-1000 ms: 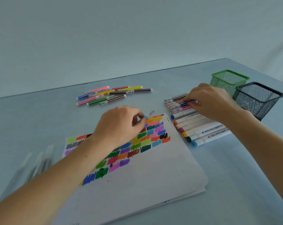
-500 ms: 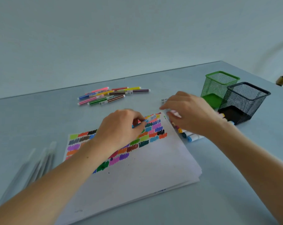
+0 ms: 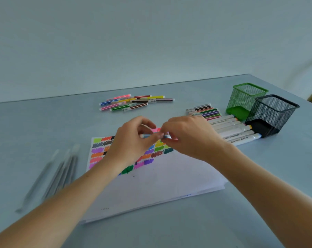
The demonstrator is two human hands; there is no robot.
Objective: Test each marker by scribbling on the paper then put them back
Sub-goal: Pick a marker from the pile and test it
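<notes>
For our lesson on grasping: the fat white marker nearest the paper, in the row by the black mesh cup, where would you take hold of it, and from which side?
Probably pinch the white marker across its barrel near the middle, coming from above. It lies flat on the table with another marker tight along its far side and the black mesh cup near its capped end, so only the top and the near side are free.
</notes>
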